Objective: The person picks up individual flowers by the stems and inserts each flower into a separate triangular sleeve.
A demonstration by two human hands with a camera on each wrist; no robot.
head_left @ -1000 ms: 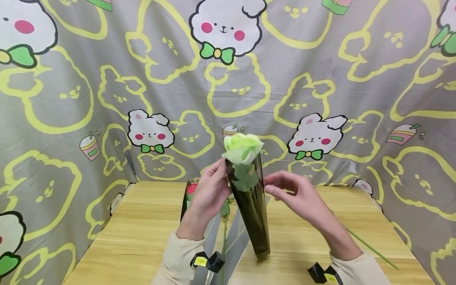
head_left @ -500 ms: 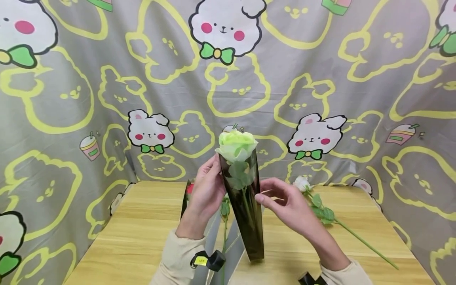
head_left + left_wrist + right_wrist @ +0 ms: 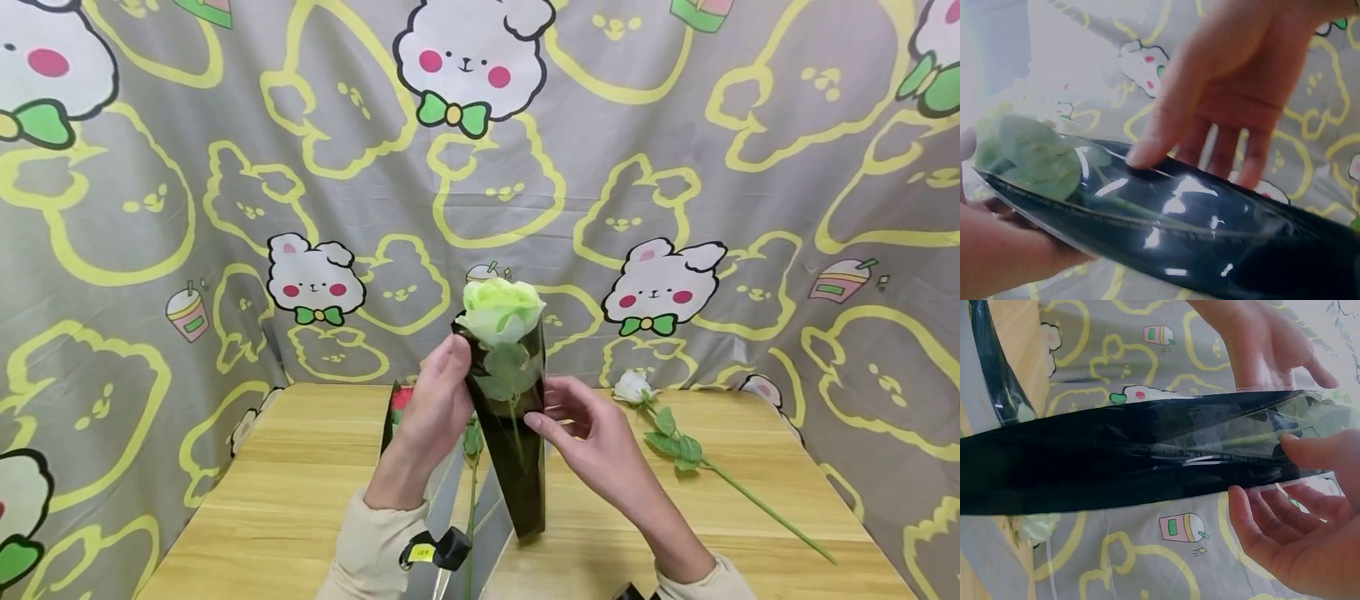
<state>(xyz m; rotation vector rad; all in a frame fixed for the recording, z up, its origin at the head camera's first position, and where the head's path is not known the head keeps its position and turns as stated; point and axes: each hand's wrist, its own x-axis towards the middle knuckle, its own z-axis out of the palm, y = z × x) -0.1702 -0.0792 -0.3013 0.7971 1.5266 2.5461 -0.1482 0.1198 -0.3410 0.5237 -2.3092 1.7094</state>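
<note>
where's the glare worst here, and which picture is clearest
Left wrist view: worst glare, with scattered white glints on the dark wrapper and a washed-out upper-left corner; right wrist view: only thin highlights on the dark wrapper, much of it nearly black, the right edge hazy; head view: clearest, evenly lit, the printed curtain crisp.
</note>
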